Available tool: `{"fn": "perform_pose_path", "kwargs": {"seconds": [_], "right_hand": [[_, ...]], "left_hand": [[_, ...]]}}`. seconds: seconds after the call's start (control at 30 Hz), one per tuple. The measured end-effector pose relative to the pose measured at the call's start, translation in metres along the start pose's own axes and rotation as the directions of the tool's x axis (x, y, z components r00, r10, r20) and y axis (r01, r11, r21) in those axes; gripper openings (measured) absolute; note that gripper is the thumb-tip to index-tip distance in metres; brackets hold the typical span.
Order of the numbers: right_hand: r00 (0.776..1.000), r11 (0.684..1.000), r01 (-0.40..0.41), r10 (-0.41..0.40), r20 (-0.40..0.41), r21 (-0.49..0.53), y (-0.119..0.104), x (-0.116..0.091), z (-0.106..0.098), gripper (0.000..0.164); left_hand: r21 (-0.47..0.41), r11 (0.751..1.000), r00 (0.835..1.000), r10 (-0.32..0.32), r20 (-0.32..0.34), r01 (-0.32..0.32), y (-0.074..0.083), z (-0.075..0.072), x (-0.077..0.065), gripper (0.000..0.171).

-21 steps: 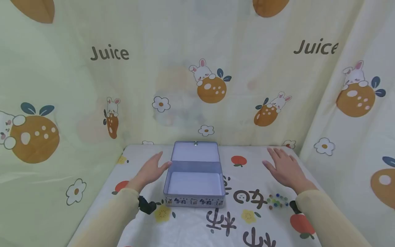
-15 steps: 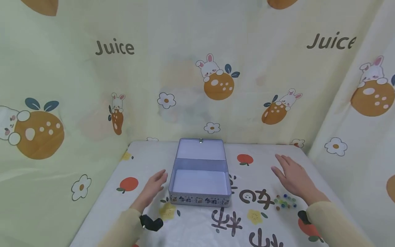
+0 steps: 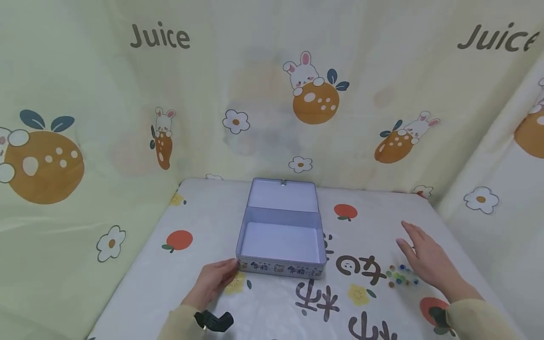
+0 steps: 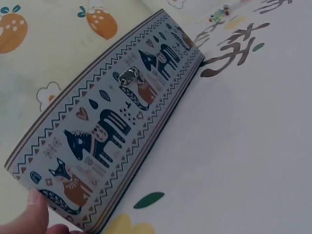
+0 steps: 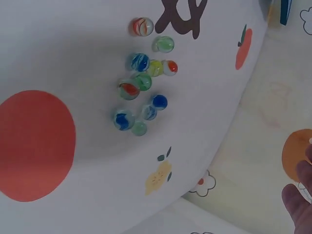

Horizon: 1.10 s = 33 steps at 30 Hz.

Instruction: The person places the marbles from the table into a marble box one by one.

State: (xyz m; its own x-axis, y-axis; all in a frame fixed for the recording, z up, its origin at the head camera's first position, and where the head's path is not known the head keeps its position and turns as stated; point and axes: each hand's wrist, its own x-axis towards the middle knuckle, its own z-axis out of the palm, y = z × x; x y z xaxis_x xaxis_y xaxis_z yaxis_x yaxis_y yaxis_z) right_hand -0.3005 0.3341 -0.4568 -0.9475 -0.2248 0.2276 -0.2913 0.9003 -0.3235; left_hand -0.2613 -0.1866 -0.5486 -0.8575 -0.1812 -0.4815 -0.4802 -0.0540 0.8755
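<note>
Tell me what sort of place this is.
Probably a makeshift tabletop setup at home or in a recording booth: cartoon "Juice" curtains hang round three sides, a printed cloth covers the table, and an open tin box and glass marbles lie on it.

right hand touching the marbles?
Apart. In the head view the right hand sits open just right of the marbles, with bare cloth between them. The right wrist view shows the marbles alone, no finger on them.
</note>
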Motion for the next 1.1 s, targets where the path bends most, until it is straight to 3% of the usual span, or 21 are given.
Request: {"fn": "perform_pose_path", "kwargs": {"seconds": [0.2,0.47,0.6,0.73,0.83,1.0,1.1], "right_hand": [[0.994,0.997,-0.076,0.074,0.078,0.023,0.006,0.003,0.008,0.071],[0.966,0.984,-0.178,0.17,0.194,0.025,0.023,-0.002,0.023,0.074],[0.941,0.973,-0.229,0.223,0.254,-0.006,0.04,-0.01,0.033,0.061],[0.884,0.935,-0.355,0.336,0.324,-0.001,0.054,-0.015,0.046,0.046],[0.855,0.909,-0.418,0.392,0.34,0.004,0.061,-0.019,0.053,0.039],[0.847,0.897,-0.442,0.425,0.318,-0.022,0.069,-0.023,0.055,0.033],[0.864,0.905,-0.421,0.418,0.282,-0.051,0.071,-0.021,0.053,0.032]], "left_hand": [[0.012,1.0,1.0,0.01,-0.022,-0.01,0.006,-0.014,0.003,0.055],[-0.014,1.0,1.0,-0.022,-0.013,0.021,0.011,-0.029,-0.001,0.054],[-0.037,0.998,0.998,-0.057,-0.039,0.056,0.011,-0.025,0.0,0.054],[-0.04,0.997,0.998,-0.066,-0.024,0.065,0.009,-0.02,0.002,0.055],[-0.033,0.998,0.998,-0.061,0.002,0.061,0.008,-0.015,0.003,0.054],[-0.023,0.998,0.998,-0.058,-0.007,0.058,0.009,-0.005,0.006,0.053],[-0.027,0.998,0.998,-0.055,-0.014,0.055,0.01,0.001,0.008,0.053]]}}
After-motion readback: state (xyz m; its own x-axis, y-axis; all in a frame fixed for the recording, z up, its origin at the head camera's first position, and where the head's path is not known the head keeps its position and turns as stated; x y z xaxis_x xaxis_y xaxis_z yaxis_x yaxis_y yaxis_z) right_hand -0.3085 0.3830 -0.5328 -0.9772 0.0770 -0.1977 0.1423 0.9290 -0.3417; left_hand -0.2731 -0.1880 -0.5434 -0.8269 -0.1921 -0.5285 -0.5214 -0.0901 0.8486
